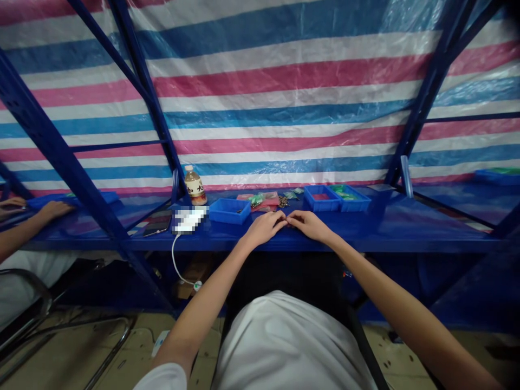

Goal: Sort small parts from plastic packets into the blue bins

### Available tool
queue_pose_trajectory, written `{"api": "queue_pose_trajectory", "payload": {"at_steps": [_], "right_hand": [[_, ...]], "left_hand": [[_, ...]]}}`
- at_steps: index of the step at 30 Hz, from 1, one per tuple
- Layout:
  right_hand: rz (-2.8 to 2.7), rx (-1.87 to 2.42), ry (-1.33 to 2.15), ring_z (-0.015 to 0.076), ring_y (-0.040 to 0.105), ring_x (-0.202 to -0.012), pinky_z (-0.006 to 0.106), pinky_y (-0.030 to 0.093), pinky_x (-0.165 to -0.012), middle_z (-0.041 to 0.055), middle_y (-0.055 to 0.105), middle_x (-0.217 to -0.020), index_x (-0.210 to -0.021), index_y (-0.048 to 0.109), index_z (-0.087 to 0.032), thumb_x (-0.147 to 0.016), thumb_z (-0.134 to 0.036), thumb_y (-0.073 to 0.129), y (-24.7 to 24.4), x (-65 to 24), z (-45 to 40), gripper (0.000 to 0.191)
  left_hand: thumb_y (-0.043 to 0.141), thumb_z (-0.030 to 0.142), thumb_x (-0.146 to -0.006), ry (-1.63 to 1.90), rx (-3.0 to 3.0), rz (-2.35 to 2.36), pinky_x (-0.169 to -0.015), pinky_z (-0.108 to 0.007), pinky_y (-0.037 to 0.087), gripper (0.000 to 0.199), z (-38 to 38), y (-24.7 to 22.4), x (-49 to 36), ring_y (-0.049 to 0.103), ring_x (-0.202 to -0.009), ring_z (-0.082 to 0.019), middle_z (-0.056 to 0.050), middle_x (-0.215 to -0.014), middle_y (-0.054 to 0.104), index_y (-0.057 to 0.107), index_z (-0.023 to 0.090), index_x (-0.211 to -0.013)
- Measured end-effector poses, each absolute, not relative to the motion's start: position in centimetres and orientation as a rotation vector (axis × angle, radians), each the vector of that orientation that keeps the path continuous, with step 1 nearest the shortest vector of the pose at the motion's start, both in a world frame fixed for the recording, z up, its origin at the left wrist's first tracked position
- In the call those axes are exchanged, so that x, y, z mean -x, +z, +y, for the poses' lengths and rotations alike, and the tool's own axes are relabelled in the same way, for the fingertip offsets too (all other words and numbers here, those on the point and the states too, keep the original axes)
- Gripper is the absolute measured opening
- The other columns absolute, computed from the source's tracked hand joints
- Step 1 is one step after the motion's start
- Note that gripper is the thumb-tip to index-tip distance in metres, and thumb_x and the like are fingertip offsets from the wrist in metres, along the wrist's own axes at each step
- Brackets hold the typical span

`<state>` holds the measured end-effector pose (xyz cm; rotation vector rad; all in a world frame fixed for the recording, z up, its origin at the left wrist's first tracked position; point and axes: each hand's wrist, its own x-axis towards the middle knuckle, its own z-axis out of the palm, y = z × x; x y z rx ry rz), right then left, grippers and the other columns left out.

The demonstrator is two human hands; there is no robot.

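Observation:
Near the front edge of the blue table (390, 225), my left hand (266, 226) and my right hand (309, 223) meet fingertip to fingertip. Both have their fingers pinched together around something too small to make out. Just behind them lies a little heap of small brass-coloured pieces (283, 201). Beside the heap are red and green plastic packets (260, 200). A blue bin (230, 211) stands left of my left hand. Beyond my right hand sit two more blue bins, one with a reddish bottom (320, 198) and one holding green packets (349, 198).
A bottle (195, 187) stands at the back left, near a blurred white device (189, 220) with a white cable and a dark phone (157, 226). Blue metal posts (142, 81) frame the table. Another person's hand (57, 210) rests at the far left.

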<state>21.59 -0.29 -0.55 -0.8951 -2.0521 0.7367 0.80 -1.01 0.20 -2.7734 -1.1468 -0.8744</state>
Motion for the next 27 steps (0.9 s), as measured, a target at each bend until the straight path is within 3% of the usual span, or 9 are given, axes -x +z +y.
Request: {"api": "queue_pose_trajectory", "payload": {"at_steps": [6,16,27], "right_hand": [[-2.118,0.940,0.597,0.0179,0.060,-0.072,0.030,0.045,-0.072,0.0032,0.067,-0.075,-0.077,0.064,-0.018,-0.092,-0.045,0.045,-0.48,-21.56,-0.29,0.036],[-2.113,0.930,0.651,0.0172,0.058,-0.072,0.029,0.043,-0.069,0.0031,0.068,-0.080,-0.087,0.067,-0.017,-0.086,-0.041,0.055,-0.65,-21.60,-0.28,0.027],[-2.079,0.977,0.593,0.0158,0.057,-0.068,0.027,0.042,-0.063,0.0020,0.067,-0.076,-0.087,0.068,-0.017,-0.085,-0.041,0.058,-0.41,-21.48,-0.55,0.026]], "left_hand": [[0.036,0.041,-0.099,-0.840,2.756,-1.158,-0.083,-0.030,0.046,0.028,-0.93,0.10,-0.85,0.063,-0.093,-0.020,-0.004,-0.099,0.065,0.056,0.024,-0.108],[0.050,0.034,-0.094,-0.897,2.823,-1.140,-0.082,-0.028,0.046,0.017,-0.81,0.09,-0.67,0.062,-0.094,-0.019,-0.001,-0.100,0.065,0.053,0.026,-0.109],[0.047,0.035,-0.096,-0.858,2.766,-1.090,-0.082,-0.028,0.046,0.021,-1.05,0.26,-0.78,0.060,-0.095,-0.019,-0.002,-0.101,0.065,0.056,0.025,-0.112]]}}
